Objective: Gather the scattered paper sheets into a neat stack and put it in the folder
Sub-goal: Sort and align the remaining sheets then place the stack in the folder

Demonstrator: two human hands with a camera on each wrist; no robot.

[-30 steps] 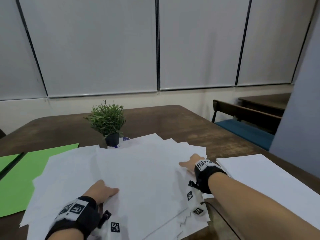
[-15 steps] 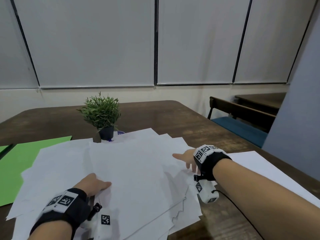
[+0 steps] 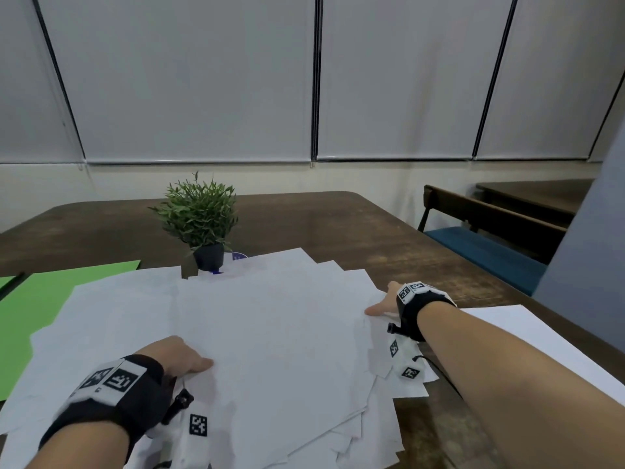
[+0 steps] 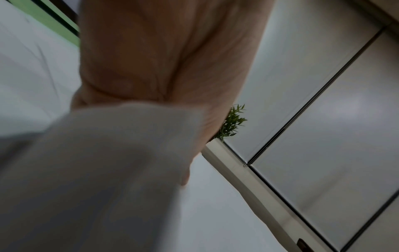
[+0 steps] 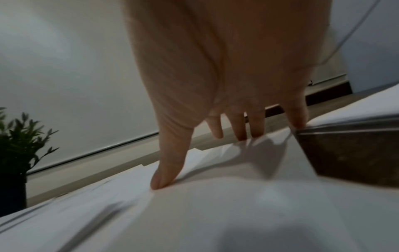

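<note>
Several white paper sheets point(image 3: 270, 333) lie fanned in a loose pile across the middle of the table. My left hand point(image 3: 189, 358) is at the pile's near left. Its thumb lies on top and its fingers are tucked out of sight under a sheet, which curls over them in the left wrist view as paper point(image 4: 108, 153). My right hand point(image 3: 378, 306) presses the pile's right edge with straight, spread fingers point(image 5: 239, 129) and thumb tip. The green folder point(image 3: 50, 299) lies at the left, partly under the sheets.
A small potted plant point(image 3: 199, 218) stands just behind the pile. A separate white sheet point(image 3: 541, 350) lies at the right near the table edge. Behind it stands a chair with a blue seat point(image 3: 490, 252). The brown table point(image 3: 338, 225) stretches behind.
Both hands stay on the pile. The right wrist rose half a second ago and has come back down at the pile's right edge. The left hand has barely moved.
</note>
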